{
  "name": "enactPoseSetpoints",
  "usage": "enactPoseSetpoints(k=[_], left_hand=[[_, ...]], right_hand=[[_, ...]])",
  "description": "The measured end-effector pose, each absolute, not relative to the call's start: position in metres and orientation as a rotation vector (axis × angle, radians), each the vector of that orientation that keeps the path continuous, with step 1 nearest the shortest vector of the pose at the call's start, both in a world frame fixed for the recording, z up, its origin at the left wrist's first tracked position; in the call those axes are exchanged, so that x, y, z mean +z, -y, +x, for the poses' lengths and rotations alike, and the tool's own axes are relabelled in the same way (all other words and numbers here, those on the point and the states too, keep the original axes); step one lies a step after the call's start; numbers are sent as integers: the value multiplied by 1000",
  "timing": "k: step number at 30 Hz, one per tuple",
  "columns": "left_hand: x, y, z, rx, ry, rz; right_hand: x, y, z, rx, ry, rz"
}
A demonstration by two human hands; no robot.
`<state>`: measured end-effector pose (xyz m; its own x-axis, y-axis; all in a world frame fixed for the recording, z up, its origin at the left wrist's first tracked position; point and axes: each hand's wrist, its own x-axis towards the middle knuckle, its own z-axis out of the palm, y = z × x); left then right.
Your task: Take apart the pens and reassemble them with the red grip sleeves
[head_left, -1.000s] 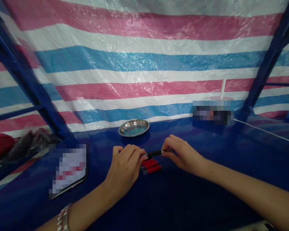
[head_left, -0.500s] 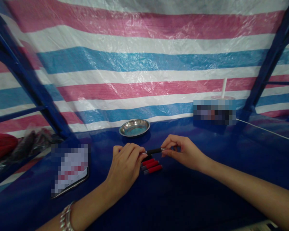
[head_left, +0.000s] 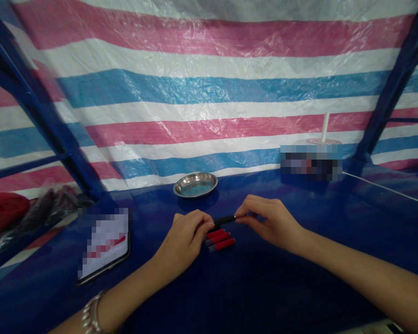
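A short black pen-like stick (head_left: pixel 225 220) is held level between both hands just above the blue table (head_left: pixel 264 287). My left hand (head_left: pixel 186 236) pinches its left end with curled fingers. My right hand (head_left: pixel 270 222) pinches its right end between thumb and forefinger. Directly below the stick, three red sticks with grey tips (head_left: pixel 219 240) lie side by side on the table.
A small steel dish (head_left: pixel 195 184) sits behind the hands near the striped tarp wall. A phone (head_left: pixel 104 246) lies flat at the left. A blurred object with a white straw (head_left: pixel 311 160) stands at the back right, with a white cable (head_left: pixel 386 189) beside it.
The hands have drawn a little closer together on the black stick, so less of it shows between them. The red sticks have not moved.
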<state>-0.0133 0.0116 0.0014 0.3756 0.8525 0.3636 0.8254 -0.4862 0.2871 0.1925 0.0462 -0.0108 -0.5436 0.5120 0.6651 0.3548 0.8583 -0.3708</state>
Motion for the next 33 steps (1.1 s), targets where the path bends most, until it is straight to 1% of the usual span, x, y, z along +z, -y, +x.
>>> enactPoseSetpoints(k=[4,6,10,13,16,19,21,24,27,30,33], left_hand=[[13,-16,-20,534,-1340,2286],[19,-16,-23,435,-1217,2158],[28,-11,-24,413,-1129,1864],[32,-8,-24,384,-1060,1602],[34,-7,-25,317,-1041,1397],[33,-7,-26,290,-1078,1338],[31,-10,-27,343,-1133,1378],[26,-19,-33,537,-1310,1603],[20,-30,-41,693,-1644,2046],[12,-37,-47,596,-1824,2392],[2,-37,-48,421,-1876,2527]], right_hand=[[-9,-42,194,40,2301,-449],[-6,-37,194,-163,2360,-349],[4,-23,192,-577,2296,-191],[8,-16,191,-710,2241,-146],[8,-13,191,-769,2253,-126],[8,-13,191,-795,2229,-98],[6,-17,192,-775,2185,-100],[3,-28,194,-555,2252,-276],[-1,-39,196,-272,2444,-570],[-5,-45,195,-195,2590,-721],[-9,-46,193,-235,2692,-740]])
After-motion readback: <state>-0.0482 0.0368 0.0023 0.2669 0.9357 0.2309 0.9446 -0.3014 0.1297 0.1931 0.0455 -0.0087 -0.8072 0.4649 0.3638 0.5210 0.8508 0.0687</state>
